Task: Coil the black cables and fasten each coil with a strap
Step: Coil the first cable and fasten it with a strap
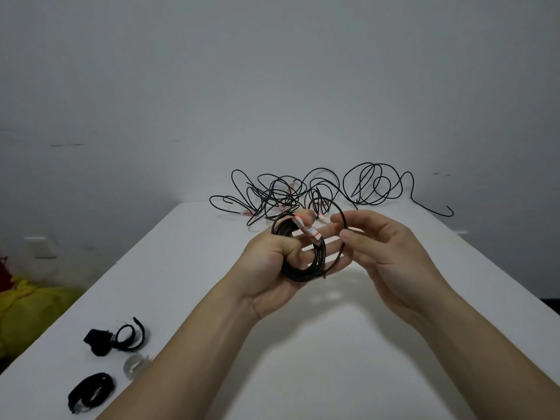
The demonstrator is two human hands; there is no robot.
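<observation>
head view, one asks: what does the left hand [272, 262] have?

– it grips a coil [303, 272] of black cable. the thumb is curled over the bundle and the fingers pass through its ring. a white and red tag [309, 233] sits on top of the bundle, by the fingertips.

– and the right hand [388, 247]?

– thumb and forefinger pinch the outermost loop [344, 219], which stands a little apart from the bundle on its right side. the other fingers lie relaxed.

– so where is the coil itself?

– in the air above the middle of the table [333, 344], between both hands and resting on nothing.

– how far along would the person be?

– early, by the look of it. this coil seems almost wound, with that last loop to lay in, but it carries no strap. no finished coil shows anywhere.

– what is left?

– a tangle of loose cables [288, 192] lies along the far edge, some with the same tags, and how many there are cannot be told. the black straps [130, 338] lie near the left corner on the person's side, well apart from the hands, with a small clear piece [135, 366] among them. a yellow bag [33, 310] sits off the table to the left.

– next, then?

– likely seat the loop, then reach for a strap while the left hand keeps the turns from springing open.
</observation>
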